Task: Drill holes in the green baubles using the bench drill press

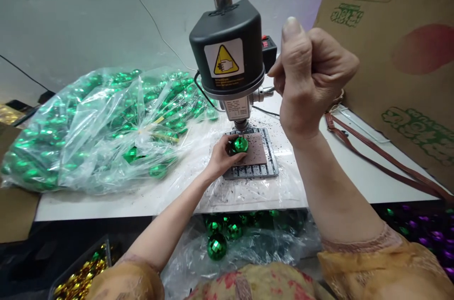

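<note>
My left hand [224, 153] grips a shiny green faceted ball [240, 144] between thumb and fingers. The ball sits on a pinkish pad [258, 149] over the slotted grey base plate [248, 172], right under the chuck [240, 124] of a small black drill press [227, 49]. Whether a bit touches the ball I cannot tell. Raised to the right of the machine, my right hand [307, 73] is closed in a fist around the drill press lever [268, 92]; most of the lever is hidden behind the hand.
A clear plastic bag [95, 134] of green balls lies on the left of the white table [117, 207]. Below the front edge are more green balls [217, 246] in plastic and a bin of gold pieces [83, 274]. A cardboard box [390, 82] and brown strap [383, 160] are right.
</note>
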Tool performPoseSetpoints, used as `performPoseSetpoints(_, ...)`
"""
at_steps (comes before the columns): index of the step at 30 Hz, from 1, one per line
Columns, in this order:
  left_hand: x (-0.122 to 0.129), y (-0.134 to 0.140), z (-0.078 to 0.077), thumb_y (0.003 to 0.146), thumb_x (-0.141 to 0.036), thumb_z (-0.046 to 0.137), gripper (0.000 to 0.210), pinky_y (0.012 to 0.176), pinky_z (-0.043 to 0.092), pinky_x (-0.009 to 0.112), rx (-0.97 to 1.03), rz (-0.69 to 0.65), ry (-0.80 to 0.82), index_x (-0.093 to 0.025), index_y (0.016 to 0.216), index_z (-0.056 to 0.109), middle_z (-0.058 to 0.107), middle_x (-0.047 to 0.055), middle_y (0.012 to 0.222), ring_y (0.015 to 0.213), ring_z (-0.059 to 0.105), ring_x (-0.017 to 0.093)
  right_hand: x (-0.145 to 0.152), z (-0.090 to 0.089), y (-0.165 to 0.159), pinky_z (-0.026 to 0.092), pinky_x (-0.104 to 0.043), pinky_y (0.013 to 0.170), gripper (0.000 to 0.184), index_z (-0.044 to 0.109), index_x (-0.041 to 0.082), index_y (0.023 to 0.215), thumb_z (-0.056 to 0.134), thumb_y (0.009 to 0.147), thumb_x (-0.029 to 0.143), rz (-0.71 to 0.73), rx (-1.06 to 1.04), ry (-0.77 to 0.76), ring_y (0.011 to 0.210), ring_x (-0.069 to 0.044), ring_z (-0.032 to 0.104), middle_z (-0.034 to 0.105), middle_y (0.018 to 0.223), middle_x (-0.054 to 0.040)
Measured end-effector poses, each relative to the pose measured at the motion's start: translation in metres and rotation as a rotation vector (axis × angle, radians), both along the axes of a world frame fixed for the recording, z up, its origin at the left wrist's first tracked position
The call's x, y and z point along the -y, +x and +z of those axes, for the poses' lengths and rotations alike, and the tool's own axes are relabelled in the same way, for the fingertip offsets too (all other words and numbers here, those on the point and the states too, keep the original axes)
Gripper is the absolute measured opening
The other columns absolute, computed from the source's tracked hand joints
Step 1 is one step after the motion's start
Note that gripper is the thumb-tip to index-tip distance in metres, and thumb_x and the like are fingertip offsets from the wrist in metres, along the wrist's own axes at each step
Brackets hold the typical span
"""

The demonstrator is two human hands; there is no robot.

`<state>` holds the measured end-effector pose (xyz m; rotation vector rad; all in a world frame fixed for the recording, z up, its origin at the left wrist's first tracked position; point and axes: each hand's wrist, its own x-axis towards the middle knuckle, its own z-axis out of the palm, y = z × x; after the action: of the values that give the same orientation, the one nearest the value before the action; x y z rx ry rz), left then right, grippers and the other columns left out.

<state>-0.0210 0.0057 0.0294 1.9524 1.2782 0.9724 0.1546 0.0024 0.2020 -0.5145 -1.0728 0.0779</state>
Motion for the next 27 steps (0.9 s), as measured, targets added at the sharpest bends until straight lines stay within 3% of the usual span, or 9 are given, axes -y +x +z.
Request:
performPoseSetpoints(4,0.001,0.013,-0.009,0.073,-0.030,0.084,0.050,0.086,0.054,0.038,-0.068,0.020,0.166,-0.023,0.118,0.064,0.064,0.006,0.110,0.100,0.063,0.023,-0.001,0.000,0.000,0.034,-0.020,0.051,0.050,0.045,0.016,0.052,0.058,0.090,0.046,-0.008,0.019,-0.014,0.043,0.002,0.031,0.036,0.046,0.0078)
performPoseSetpoints(8,0.003,0.022,-0.020,0.078,-0.027,0.081,0.053,0.100,0.052,0.044,0.013,0.024,0.153,-0.023,0.126,0.060,0.067,0.009,0.123,0.115,0.063,0.027,0.001,0.001,0.000,0.035,-0.019,0.053,0.047,0.045,0.016,0.052,0.058,0.093,0.034,-0.010,0.024,-0.024,0.043,0.003,0.033,0.039,0.048,0.0080)
performPoseSetpoints(13,0.006,0.021,-0.025,0.079,-0.033,0.081,0.056,0.099,0.054,0.043,0.109,0.026,0.052,-0.021,0.128,0.057,0.069,0.009,0.122,0.112,0.066,0.026,0.006,-0.005,-0.003,0.032,-0.019,0.050,0.043,0.045,0.016,0.052,0.056,0.093,0.018,-0.023,-0.005,0.019,0.042,0.002,0.034,0.038,0.046,0.0082)
performPoseSetpoints(20,0.007,0.022,-0.022,0.077,-0.032,0.082,0.056,0.099,0.055,0.043,0.136,0.022,0.036,-0.020,0.126,0.058,0.069,0.009,0.121,0.111,0.067,0.027,0.009,-0.028,-0.005,0.026,-0.023,0.044,0.044,0.044,0.017,0.051,0.057,0.092,0.020,-0.016,-0.033,0.156,0.041,-0.001,0.036,0.040,0.045,0.0071)
performPoseSetpoints(27,0.005,0.022,-0.026,0.078,-0.034,0.082,0.057,0.101,0.053,0.045,0.144,0.013,0.036,-0.021,0.127,0.057,0.067,0.010,0.123,0.114,0.065,0.028,0.000,-0.037,-0.005,0.022,-0.023,0.042,0.039,0.043,0.018,0.053,0.056,0.089,0.015,0.013,-0.050,0.287,0.040,-0.002,0.031,0.036,0.046,0.0078)
